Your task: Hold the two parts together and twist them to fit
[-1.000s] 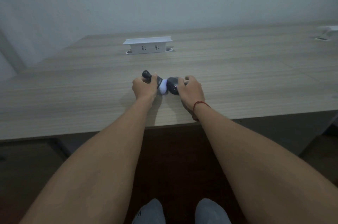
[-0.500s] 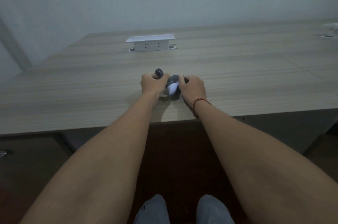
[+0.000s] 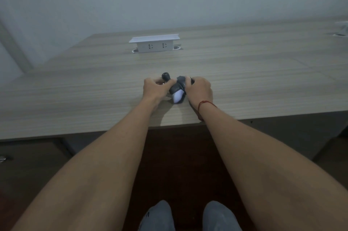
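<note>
Two hands on one small dark grey-and-white plastic gadget [image 3: 177, 90] near front edge of pale wood-grain table [image 3: 263, 83]. Left hand [image 3: 153, 89] curled round black round-tipped stem end [image 3: 166, 76]; right hand [image 3: 199, 89], thin red string bracelet [image 3: 204, 103] at wrist, fingers wrapped over dark grey body. White rounded end pointing toward camera, between the wrists. White pop-up socket box [image 3: 154, 43] well apart, farther back. Grey-socked feet [image 3: 188, 217] below.
</note>
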`<move>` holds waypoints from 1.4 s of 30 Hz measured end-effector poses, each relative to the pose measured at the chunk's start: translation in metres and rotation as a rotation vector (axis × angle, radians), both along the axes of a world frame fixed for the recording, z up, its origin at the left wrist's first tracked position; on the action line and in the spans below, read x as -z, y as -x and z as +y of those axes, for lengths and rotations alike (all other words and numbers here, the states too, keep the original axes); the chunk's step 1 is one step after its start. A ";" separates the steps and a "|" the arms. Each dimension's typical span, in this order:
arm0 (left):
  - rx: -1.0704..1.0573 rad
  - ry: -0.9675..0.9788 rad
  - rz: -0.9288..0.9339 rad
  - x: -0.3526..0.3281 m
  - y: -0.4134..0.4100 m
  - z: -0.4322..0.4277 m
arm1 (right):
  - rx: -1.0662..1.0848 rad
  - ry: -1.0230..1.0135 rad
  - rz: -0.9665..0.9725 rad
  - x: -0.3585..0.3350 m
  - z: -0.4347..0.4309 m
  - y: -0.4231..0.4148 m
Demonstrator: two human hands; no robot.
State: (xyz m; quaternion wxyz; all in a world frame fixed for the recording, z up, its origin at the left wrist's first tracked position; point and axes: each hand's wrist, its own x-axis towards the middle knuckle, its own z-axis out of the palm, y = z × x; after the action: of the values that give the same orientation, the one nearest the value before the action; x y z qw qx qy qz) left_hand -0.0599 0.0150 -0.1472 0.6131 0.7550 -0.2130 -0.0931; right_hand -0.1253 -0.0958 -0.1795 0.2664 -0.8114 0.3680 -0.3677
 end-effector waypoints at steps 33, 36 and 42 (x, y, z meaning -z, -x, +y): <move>-0.228 0.156 0.045 -0.002 0.013 -0.001 | 0.054 0.010 0.050 -0.009 0.012 0.010; -0.088 0.059 0.052 -0.004 0.009 0.002 | 0.077 0.007 0.051 -0.012 0.012 0.012; -0.132 0.037 -0.033 -0.007 0.013 0.005 | 0.072 0.010 0.064 -0.010 0.014 0.013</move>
State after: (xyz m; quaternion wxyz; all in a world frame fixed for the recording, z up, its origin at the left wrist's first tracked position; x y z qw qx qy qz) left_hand -0.0727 0.0203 -0.1406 0.6284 0.7572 -0.1743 -0.0360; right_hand -0.1383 -0.0815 -0.1692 0.2369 -0.8103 0.4034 -0.3529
